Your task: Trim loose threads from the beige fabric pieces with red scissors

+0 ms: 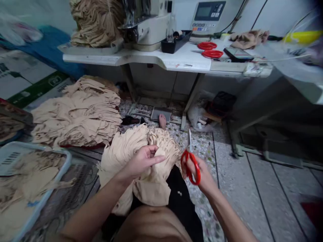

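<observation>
A bundle of beige fabric pieces lies across my lap, over dark trousers. My left hand is closed on a fold of this beige fabric, with thumb and fingers pinched at its upper part. To the right of the bundle, my right hand grips red-handled scissors by their finger loops. Their blades point up and away from me, apart from the fabric. A loose flap of beige fabric hangs toward my belly.
Ahead stands a white sewing table with a sewing machine, a control panel, more red scissors and a phone. A large beige fabric pile and a white basket are at left. My foot rests on a pedal.
</observation>
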`<state>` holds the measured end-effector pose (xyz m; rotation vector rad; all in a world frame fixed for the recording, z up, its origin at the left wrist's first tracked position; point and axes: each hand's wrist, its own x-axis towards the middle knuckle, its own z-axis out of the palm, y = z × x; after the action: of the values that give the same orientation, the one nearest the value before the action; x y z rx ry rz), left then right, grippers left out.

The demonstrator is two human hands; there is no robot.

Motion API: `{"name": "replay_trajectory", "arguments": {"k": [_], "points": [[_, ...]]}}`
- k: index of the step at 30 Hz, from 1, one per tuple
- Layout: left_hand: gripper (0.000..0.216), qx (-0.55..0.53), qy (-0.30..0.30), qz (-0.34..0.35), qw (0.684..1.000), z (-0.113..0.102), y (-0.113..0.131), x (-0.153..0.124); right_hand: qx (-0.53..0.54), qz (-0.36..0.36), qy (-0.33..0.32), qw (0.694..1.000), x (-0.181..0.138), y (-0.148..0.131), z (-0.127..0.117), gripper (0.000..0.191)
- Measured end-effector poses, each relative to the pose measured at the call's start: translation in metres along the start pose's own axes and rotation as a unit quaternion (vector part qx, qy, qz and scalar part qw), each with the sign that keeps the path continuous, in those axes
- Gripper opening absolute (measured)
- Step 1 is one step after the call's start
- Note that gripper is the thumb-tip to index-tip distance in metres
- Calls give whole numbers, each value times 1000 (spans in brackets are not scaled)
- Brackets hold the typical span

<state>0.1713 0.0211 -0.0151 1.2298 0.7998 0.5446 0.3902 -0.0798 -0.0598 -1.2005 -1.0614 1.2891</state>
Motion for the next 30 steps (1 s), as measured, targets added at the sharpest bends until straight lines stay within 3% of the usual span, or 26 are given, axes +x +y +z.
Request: {"name": "replay_trajectory", "arguments": {"k": [3,5,10,16,22,25,30], "points": [[36,22,-25,-33,999,4,-17,-2,-46,18,-94,994,-34,13,-4,41],[37,28,-38,-53,997,9,-28,-4,-93,37,-123,987,-54,21,-10,40],[37,37,-23,-66,997,28,-38,-5,-173,61,-124,975,-91,36,-23,38],[35,36,-48,-97,994,45,-48,-13,-196,52,-121,972,-115,51,-17,35],[33,47,-44,-102,993,42,-70,-22,-194,25,-112,974,-127,77,-8,36],[34,48,-62,-100,992,37,-71,-30,-192,4,-118,974,-129,82,1,35],[31,57,-36,-84,994,36,-70,-51,-197,-3,-130,972,-132,82,19,37]]}}
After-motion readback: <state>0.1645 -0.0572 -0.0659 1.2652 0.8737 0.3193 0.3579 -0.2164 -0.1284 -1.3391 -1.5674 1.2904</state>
